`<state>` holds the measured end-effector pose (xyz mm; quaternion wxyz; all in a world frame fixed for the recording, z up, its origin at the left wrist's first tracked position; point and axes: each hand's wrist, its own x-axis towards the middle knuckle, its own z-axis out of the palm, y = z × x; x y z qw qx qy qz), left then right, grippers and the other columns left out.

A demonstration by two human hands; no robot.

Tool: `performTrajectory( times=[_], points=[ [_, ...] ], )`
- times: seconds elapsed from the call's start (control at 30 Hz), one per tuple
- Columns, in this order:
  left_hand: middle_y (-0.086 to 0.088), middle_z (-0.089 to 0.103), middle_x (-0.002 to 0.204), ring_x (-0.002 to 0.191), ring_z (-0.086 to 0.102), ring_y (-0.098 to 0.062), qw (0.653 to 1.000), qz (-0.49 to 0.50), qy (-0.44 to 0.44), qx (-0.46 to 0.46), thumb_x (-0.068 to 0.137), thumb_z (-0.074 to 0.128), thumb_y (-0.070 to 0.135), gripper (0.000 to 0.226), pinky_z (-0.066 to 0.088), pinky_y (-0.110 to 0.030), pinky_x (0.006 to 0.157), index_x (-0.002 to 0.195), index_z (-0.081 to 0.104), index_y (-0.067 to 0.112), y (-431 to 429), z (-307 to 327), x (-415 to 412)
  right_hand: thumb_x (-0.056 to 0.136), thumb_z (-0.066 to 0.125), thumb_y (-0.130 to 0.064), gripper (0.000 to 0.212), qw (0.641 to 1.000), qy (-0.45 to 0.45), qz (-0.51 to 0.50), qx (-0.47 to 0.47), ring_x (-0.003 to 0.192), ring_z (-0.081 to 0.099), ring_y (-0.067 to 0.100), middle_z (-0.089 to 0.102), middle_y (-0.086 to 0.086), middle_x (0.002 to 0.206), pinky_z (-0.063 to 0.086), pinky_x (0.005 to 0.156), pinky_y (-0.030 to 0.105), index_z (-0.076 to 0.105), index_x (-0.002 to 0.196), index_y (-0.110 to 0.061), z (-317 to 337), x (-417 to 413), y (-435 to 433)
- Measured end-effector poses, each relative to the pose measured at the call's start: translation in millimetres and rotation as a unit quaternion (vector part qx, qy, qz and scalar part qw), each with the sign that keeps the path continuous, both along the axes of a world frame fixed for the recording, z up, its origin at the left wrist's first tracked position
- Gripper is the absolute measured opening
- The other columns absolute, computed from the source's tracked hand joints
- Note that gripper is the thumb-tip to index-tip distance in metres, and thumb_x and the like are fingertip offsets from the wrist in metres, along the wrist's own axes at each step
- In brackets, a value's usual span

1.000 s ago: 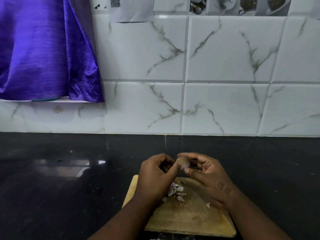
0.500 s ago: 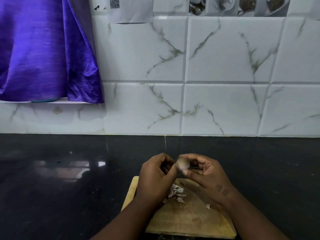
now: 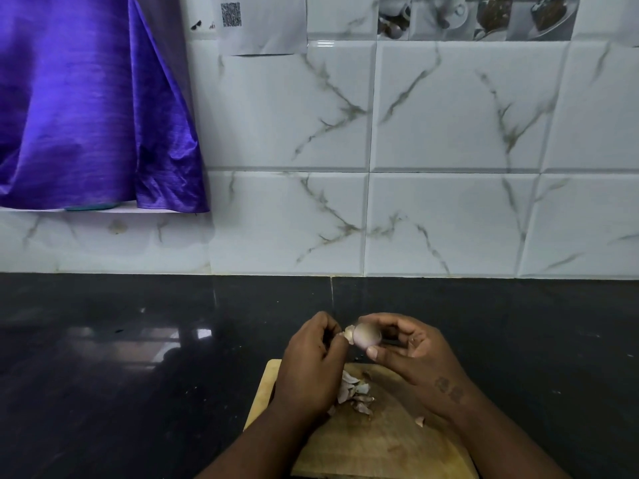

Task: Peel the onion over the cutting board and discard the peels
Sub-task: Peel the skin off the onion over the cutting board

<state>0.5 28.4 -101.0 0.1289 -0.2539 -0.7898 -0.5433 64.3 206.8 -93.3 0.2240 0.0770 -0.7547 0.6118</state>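
Onion [image 3: 367, 335] over board [image 3: 380, 447], black counter [image 3: 138, 375]

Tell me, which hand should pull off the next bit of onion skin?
Probably the left hand. Its fingertips already pinch a loose flap of skin at the onion, while the right hand is busy holding the onion above the board.

a glossy black counter [image 3: 138, 392] runs along the tiled wall, catching pale reflections at the left. a wooden board [image 3: 373, 447] lies on it near the front edge, with a small heap of peels [image 3: 356, 392] and one stray scrap [image 3: 419, 421] on top.
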Motion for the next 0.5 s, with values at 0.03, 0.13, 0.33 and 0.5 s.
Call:
performTrajectory(
  times=[0.03, 0.13, 0.33, 0.5],
  points=[
    [0.001, 0.063, 0.077, 0.07, 0.056, -0.011, 1.0, -0.006, 0.003, 0.007, 0.106, 0.058, 0.027, 0.022, 0.045, -0.036, 0.062, 0.084, 0.059, 0.025, -0.1, 0.3, 1.0, 0.085, 0.079, 0.006, 0.041, 1.0, 0.0, 0.0, 0.002, 0.113, 0.074, 0.015, 0.08, -0.003, 0.118, 0.061, 0.095, 0.031, 0.078, 0.115, -0.022, -0.5, -0.2, -0.4],
    [0.004, 0.068, 0.084, 0.077, 0.064, -0.009, 0.999, -0.034, -0.001, 0.031, 0.107, 0.056, 0.042, 0.021, 0.052, -0.032, 0.067, 0.091, 0.061, 0.031, -0.7, 1.7, 4.2, 0.086, 0.078, 0.006, 0.04, 1.0, -0.002, 0.002, -0.005, 0.114, 0.074, 0.015, 0.08, -0.002, 0.118, 0.061, 0.096, 0.034, 0.077, 0.116, -0.021, -0.9, -0.5, -1.3],
    [0.007, 0.07, 0.085, 0.076, 0.066, -0.009, 0.997, -0.059, 0.024, 0.03, 0.105, 0.063, 0.018, 0.018, 0.054, -0.029, 0.066, 0.094, 0.066, 0.032, 1.1, -0.9, -0.8, 0.089, 0.075, 0.004, 0.052, 1.0, -0.009, 0.027, -0.009, 0.119, 0.072, 0.014, 0.076, -0.004, 0.126, 0.059, 0.098, 0.032, 0.07, 0.13, -0.027, -0.6, -1.4, -1.5],
    [0.005, 0.068, 0.077, 0.071, 0.065, -0.013, 0.999, -0.025, 0.019, 0.041, 0.102, 0.066, 0.012, 0.025, 0.051, -0.027, 0.062, 0.087, 0.066, 0.031, 0.9, -2.1, -4.0, 0.091, 0.073, 0.0, 0.041, 0.997, 0.007, 0.021, -0.07, 0.119, 0.072, 0.014, 0.078, -0.003, 0.124, 0.06, 0.095, 0.028, 0.075, 0.123, -0.026, 2.0, -0.3, -2.8]
  ],
)
